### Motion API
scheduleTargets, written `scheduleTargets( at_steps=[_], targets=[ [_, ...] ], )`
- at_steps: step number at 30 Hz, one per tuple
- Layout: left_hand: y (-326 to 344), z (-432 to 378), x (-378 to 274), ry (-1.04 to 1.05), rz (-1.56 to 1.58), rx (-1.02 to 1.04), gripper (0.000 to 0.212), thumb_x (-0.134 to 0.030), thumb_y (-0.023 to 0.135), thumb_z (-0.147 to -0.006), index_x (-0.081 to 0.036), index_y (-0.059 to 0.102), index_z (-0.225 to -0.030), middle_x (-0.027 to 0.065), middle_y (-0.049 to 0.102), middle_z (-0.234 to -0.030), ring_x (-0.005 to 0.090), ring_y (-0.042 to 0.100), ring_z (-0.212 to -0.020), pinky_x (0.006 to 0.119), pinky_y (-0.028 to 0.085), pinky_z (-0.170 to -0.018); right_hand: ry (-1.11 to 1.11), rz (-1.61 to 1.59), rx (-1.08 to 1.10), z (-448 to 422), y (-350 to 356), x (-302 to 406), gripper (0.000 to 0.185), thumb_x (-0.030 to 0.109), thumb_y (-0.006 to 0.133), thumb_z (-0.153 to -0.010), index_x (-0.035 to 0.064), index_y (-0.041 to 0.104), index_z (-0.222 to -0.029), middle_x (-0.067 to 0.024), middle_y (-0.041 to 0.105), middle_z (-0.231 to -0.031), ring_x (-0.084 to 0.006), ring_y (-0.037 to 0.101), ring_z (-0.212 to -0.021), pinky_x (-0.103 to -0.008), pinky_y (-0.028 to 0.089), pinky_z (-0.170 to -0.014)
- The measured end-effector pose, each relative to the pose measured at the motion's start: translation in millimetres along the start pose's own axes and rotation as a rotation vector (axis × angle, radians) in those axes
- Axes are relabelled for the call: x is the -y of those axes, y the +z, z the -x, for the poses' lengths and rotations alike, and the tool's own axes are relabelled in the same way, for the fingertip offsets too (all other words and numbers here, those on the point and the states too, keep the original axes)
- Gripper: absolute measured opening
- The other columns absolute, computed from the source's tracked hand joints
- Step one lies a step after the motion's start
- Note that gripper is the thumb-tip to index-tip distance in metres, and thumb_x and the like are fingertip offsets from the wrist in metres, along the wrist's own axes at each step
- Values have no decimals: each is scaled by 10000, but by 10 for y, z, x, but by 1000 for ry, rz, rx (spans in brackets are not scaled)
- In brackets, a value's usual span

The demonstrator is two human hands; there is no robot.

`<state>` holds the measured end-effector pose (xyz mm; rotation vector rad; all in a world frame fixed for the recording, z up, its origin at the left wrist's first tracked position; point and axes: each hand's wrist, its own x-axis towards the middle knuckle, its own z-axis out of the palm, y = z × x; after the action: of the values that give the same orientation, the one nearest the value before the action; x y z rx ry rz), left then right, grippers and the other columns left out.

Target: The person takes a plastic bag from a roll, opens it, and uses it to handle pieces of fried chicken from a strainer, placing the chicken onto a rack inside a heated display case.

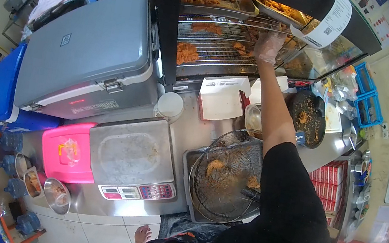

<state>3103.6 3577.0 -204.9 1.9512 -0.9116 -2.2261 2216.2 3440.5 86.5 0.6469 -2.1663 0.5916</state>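
My right hand (268, 46), in a clear plastic glove, reaches into a food warming cabinet (165, 33) over its wire rack (224, 52). Its fingertips are partly hidden, and I cannot tell whether they grip anything. Just left of the glove lies a small fried piece (242, 48); a larger fried chicken piece (187, 53) lies farther left. Above the rack, a metal tray (219, 11) holds several fried pieces. My left hand (143, 234) hangs low beside my body above the floor, fingers loosely curled, with nothing visible in it.
Below the cabinet stands an open carton box (222, 105). Wire strainers (229, 165) with fried crumbs rest over a grey tub (185, 181). A digital scale (132, 153), a pink lid (63, 165), a white container (170, 105) and a grey cooler box (88, 47) are leftward. A black pan (307, 118) is rightward.
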Motion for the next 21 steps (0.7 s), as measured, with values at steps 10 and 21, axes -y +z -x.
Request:
scheduleTargets(
  at_steps=[10, 21],
  targets=[
    [-40, 36, -3, 13, 73, 24, 306, -295, 662, -946, -43, 609, -1112, 95, 656, -917, 180, 648, -731, 288, 493, -535, -172, 284, -30, 11, -487, 282, 524, 70, 559, -849, -97, 443, -1332, -294, 407, -1428, -469, 351, -1335, -498, 253, -1155],
    [-111, -169, 190, -66, 13, -12, 361, -331, 713, -903, -63, 596, -1115, 86, 650, -940, 193, 642, -785, 332, 519, -614, -182, -355, 251, 844, -903, 169, 319, -41, 567, -843, 4, 607, -1156, -200, 643, -1088, -387, 564, -1117, -442, 489, -899]
  ],
)
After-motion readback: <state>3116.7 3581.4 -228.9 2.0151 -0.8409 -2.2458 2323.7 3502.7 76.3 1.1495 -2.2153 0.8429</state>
